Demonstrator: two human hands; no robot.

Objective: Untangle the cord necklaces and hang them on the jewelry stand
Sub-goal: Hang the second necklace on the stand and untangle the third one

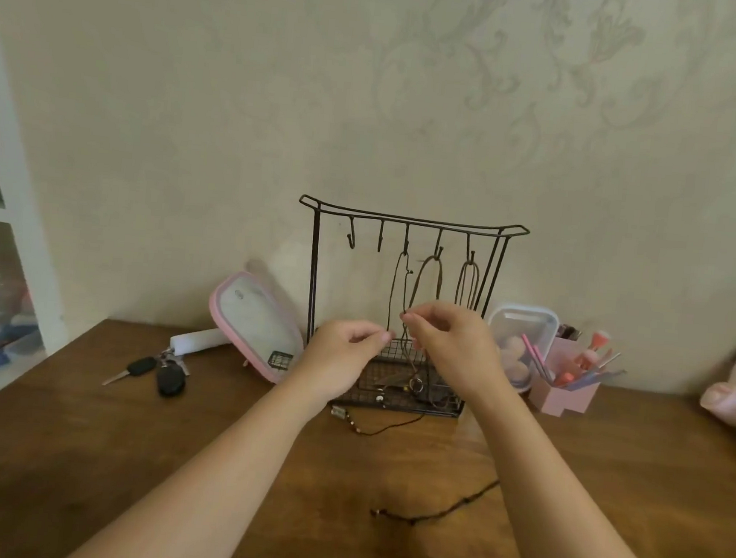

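Before the stand (pixel 313 274), left hand (pixel 342 352) and right hand (pixel 454 344) pinch necklace (pixel 390 307).

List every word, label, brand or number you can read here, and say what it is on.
Nothing here reads as text.
Oval mark on the pink-rimmed panel: too blurred to read.
Dark grid label at its lower corner: too small to read.
Key fobs: no legible marking.

The left hand (pixel 344 350) and the right hand (pixel 451 344) are pinching a thin dark cord necklace (pixel 393 290) that is hanging from the middle hook of the black wire jewelry stand (pixel 313 274). Another dark beaded cord (pixel 439 513) is lying on the brown wooden table (pixel 75 453).
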